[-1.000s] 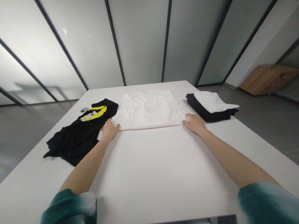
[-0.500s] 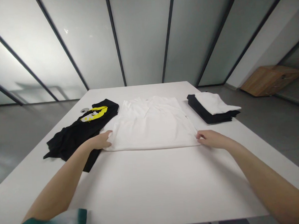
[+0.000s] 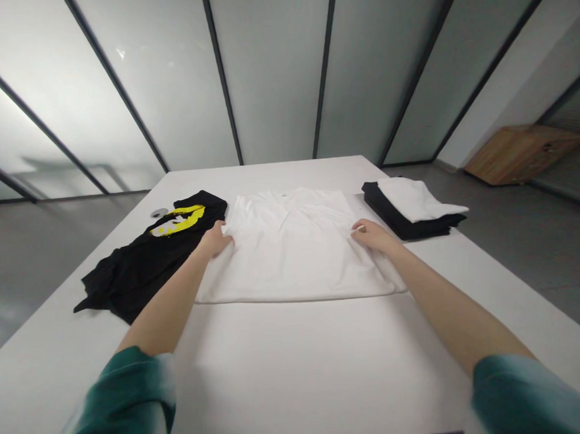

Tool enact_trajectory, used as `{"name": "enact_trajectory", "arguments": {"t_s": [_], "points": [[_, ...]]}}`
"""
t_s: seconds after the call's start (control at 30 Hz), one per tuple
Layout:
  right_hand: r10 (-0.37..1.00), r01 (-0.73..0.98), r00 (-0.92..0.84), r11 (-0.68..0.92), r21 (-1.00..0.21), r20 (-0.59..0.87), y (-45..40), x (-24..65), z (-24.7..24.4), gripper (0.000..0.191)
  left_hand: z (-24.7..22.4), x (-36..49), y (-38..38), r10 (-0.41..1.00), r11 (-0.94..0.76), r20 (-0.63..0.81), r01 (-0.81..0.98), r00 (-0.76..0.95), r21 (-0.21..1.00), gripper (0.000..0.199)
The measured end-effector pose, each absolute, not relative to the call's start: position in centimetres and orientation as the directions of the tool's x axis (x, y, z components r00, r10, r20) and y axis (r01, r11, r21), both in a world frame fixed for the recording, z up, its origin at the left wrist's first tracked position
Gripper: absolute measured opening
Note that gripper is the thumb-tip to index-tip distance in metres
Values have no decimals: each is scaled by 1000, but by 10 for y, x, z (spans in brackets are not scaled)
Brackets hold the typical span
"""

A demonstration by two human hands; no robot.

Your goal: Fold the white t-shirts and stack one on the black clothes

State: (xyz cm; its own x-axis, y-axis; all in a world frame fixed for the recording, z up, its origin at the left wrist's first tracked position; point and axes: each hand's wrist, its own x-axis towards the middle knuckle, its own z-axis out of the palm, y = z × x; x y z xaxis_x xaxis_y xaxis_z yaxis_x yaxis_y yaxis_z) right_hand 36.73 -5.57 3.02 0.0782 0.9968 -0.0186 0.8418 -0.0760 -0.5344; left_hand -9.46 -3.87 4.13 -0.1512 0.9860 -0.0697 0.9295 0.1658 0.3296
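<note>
White T-shirt [image 3: 292, 249] lies flat mid-table on the white table [image 3: 299, 373], long straight edge facing the person, a spot both arms reach evenly. Left hand [image 3: 215, 240] is on the shirt's left side, right hand [image 3: 374, 236] on its right side. Hands well apart and roughly level, so together they span the shirt's width. Fingers curl onto the cloth on both; right looks like a small pinch at a raised crease, but can't tell from this view whether either hand grips or just presses. Rumpled black T-shirt [image 3: 141, 282] with yellow print sits just beside the white one on the left, under the left forearm's side. Folded stack [image 3: 393, 218] on the right, black garment below, white garment on top, set apart from the work spot. Small grey disc [image 3: 158, 212] near the black collar, too small to identify. Green sleeves [image 3: 119, 404] at the bottom of view, frosted glass panels [image 3: 275, 67] beyond the table, wooden cabinet [image 3: 522, 154] on the floor far right
</note>
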Motion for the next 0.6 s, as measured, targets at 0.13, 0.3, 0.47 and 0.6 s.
{"name": "enact_trajectory", "arguments": {"t_s": [0.13, 0.3, 0.47, 0.6], "points": [[997, 803, 49, 1, -596, 68, -60, 365, 30, 29, 35, -103, -47, 993, 52, 76, 902, -94, 429, 52], [953, 563, 231, 36, -826, 198, -69, 397, 35, 34, 41, -124, -60, 975, 72, 90, 666, -205, 742, 49], [904, 194, 410, 48, -980, 126, -54, 421, 36, 29, 51, -139, -53, 974, -42, 119, 365, -190, 930, 38], [870, 305, 458, 38, -952, 181, -32, 418, 39, 23, 54, -144, -26, 978, -23, 86, 312, -190, 950, 28]]}}
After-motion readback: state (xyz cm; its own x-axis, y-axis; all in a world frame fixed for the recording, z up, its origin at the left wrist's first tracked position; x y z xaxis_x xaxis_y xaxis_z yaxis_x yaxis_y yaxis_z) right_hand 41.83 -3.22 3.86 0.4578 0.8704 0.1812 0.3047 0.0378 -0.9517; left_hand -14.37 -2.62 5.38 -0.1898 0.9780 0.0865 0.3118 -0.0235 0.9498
